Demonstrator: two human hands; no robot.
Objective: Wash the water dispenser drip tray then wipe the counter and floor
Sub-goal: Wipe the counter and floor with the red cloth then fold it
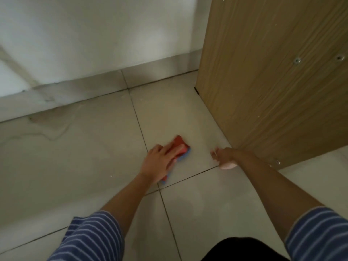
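The cloth (179,147), red with a blue edge, lies flat on the tiled floor (94,151) just beside a grout line, near the base of the wooden cabinet (273,81). The left hand (160,162) presses it down, palm flat with fingers spread over the fabric; the grip is a downward hold on the cloth, not a closed fist. The right hand (224,157) rests on the floor close to the cabinet edge, bracing the body; whether it grasps anything cannot be determined.

Current step, as judged: floor wiping. The drip tray is not in view.

Risks from this position:
- Cloth bunching under the palm, caused by uneven pressure, would leave streaks.
- The bracing hand may slip if the tile is wet.
- The pale stain marks (50,129) near the wall (94,34) lie well apart from the cloth and could be missed.
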